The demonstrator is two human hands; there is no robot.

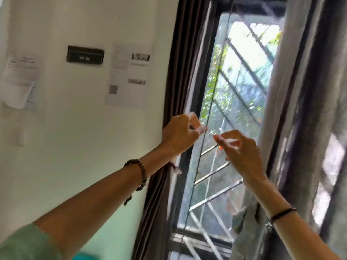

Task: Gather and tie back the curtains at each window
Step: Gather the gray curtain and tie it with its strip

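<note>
A dark brown curtain [178, 72] hangs gathered along the window's left side, cinched by a pale tie [176, 169] below my left wrist. My left hand [179, 135] is raised in front of the curtain's inner edge with thumb and fingers curled together. Glare and blur hide whether the bright fingertips hold anything. My right hand [243, 152] is up in front of the glass and pinches a thin white strip [230, 141]. A grey curtain [300, 109] hangs loose on the right side of the window [234, 81].
A diamond-pattern metal grille [214, 196] sits behind the glass. The white wall on the left carries taped papers [129, 76] and a small dark box [85, 54]. The dark window sill [199, 239] runs below, and more window shows past the grey curtain.
</note>
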